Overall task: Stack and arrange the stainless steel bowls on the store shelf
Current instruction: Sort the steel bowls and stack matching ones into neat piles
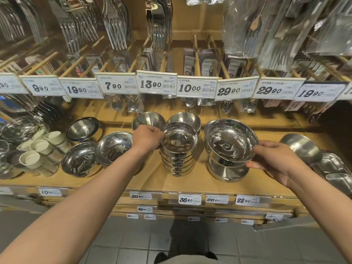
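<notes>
A tall stack of several steel bowls (179, 149) stands mid-shelf. My left hand (147, 137) grips its top rim on the left side. To the right, a wide steel bowl (229, 141) sits tilted on a shorter stack (227, 171); my right hand (276, 159) holds its right rim, thumb underneath. Two upturned bowls (148, 119) (184, 118) lie behind the tall stack. Another upturned bowl (301, 146) rests at the right, beyond my right hand. Open bowls (114, 145) (81, 161) lie left of my left arm.
A wooden shelf (133, 180) carries everything. White cups (40, 147) and glassware crowd its left end; steel trays (335, 168) fill the right end. Price tags (156, 83) and hanging packed cutlery (116, 25) overhang the bowls. Grey floor tiles (133, 242) lie below.
</notes>
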`<state>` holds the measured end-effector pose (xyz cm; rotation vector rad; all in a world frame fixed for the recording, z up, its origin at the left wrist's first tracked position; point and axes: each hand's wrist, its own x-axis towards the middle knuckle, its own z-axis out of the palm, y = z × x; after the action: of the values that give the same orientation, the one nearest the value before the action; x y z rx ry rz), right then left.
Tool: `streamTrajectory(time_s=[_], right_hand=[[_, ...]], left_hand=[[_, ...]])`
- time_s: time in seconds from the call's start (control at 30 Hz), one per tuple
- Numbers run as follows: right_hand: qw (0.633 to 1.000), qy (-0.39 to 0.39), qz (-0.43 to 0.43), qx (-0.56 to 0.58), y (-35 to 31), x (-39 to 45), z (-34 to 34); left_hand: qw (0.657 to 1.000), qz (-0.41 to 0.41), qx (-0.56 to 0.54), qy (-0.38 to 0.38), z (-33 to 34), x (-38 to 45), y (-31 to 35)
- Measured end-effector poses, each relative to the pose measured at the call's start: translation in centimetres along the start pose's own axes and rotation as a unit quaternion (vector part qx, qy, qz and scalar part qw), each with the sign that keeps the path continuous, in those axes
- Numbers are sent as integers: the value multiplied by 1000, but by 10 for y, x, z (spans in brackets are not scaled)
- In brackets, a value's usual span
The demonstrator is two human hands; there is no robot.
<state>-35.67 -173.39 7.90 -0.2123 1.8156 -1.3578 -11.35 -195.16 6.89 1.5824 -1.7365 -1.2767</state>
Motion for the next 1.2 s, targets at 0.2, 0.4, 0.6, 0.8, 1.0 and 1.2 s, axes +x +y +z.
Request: streamTrajectory(time_s=[0.2, 0.4, 0.6, 0.8, 1.0, 1.2], right_hand=[[1000, 0, 4, -5, 0, -7, -3], [1000, 4, 8, -11, -3, -15, -6], [1000, 4, 10, -16, -4, -19, -11], [1000, 14, 5, 6, 1, -16, -26], [998, 42, 3, 43, 7, -8, -34], [1000, 5, 6, 26, 6, -8, -42]], left_hand=[[1000, 3, 16, -3, 1, 0, -2], [998, 11, 53, 18, 3, 0, -2], [1000, 15, 19, 0, -1, -5, -2], [999, 26, -6, 29, -13, -22, -3], [992, 88, -43, 80, -8, -58, 12], [992, 83, -92, -7, 12, -101, 27]])
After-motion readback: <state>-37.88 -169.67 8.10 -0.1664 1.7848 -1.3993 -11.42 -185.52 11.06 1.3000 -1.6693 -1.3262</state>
